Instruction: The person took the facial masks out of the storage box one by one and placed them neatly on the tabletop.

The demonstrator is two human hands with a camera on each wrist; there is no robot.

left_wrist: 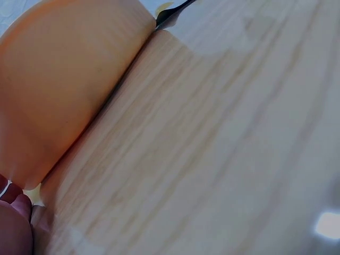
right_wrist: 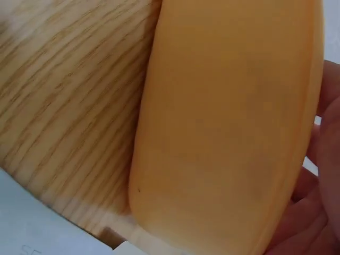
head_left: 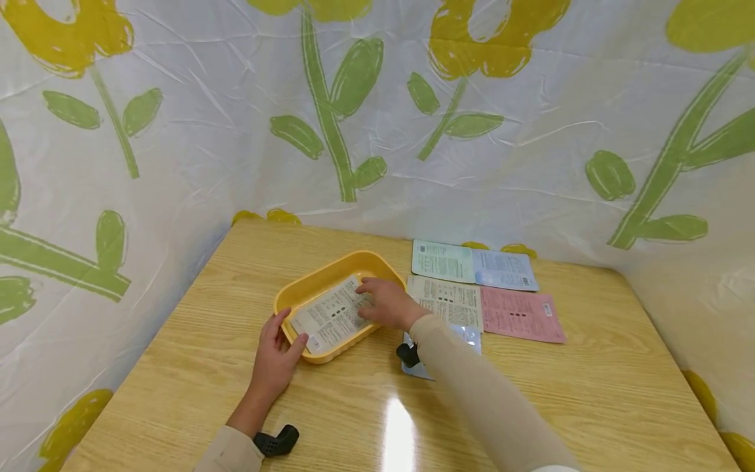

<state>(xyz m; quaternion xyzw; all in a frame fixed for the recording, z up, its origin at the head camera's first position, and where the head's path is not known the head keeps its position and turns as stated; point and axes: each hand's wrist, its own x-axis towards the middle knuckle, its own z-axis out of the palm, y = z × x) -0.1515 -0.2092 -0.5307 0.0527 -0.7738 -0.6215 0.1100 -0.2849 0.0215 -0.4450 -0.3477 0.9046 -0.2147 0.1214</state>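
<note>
A yellow plastic tray [head_left: 368, 263] sits slanted on the wooden table. Inside it lies a cream flat packet [head_left: 327, 314] with dark printed text. At the tray's near left corner my left hand [head_left: 276, 357] grips the rim between thumb and fingers. My right hand [head_left: 389, 303] reaches over the tray's right side, its fingers lying on the right end of the cream packet. The right wrist view shows the tray's outer wall [right_wrist: 223, 122] with the right fingers partly hidden behind it. Only a little of the left hand [left_wrist: 13, 223] enters the left wrist view.
Right of the tray lie green [head_left: 444, 261], blue [head_left: 505, 269], cream [head_left: 448, 298] and pink [head_left: 522, 314] packets in two rows. A shiny blue packet [head_left: 417, 371] is partly under the right forearm. A flower-patterned cloth [head_left: 236, 131] surrounds the table [head_left: 336, 419].
</note>
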